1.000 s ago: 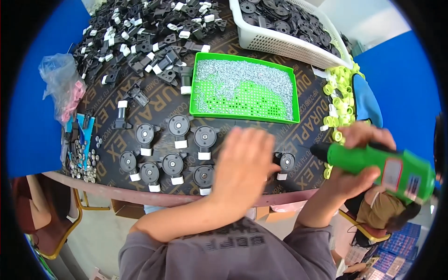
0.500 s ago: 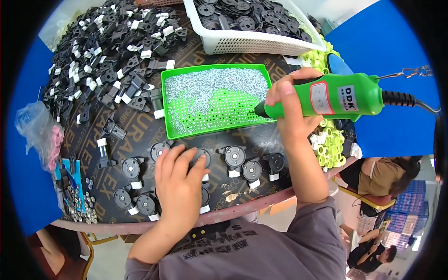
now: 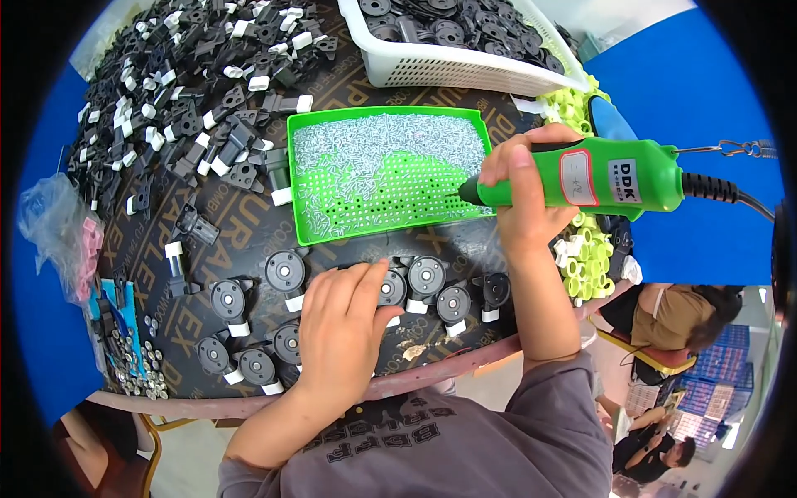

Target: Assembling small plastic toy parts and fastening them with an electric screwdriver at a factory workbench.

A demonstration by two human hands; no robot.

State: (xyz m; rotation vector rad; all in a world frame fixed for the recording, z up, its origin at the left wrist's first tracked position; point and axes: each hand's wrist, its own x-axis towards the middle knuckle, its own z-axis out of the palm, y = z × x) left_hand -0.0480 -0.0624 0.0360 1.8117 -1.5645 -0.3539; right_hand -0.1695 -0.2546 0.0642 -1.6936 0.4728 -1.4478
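Observation:
My right hand [image 3: 531,187] is wrapped round a green electric screwdriver [image 3: 581,178], its dark tip pointing left over the right side of a green tray [image 3: 300,224] of small silver screws [image 3: 374,137]. Lower down, my left hand [image 3: 342,332] has curled fingers and thumb against a round black disc part [image 3: 393,286] with a white tab; the hand hides some of it. Another disc part [image 3: 427,276] sits right beside it. Several similar parts, such as one disc assembly [image 3: 285,272], lie on the black tabletop to either side.
Black brackets with white tips [image 3: 199,124] are heaped at the far left. A white basket [image 3: 465,76] of black discs stands behind the tray. Yellow-green rings [image 3: 588,261] lie at the right; a cable [image 3: 714,184] runs from the screwdriver. Small metal pieces [image 3: 149,373] are at the left.
My left hand has moved right, and the disc part at its fingers has slid right against its neighbour. My right hand still holds the screwdriver over the tray.

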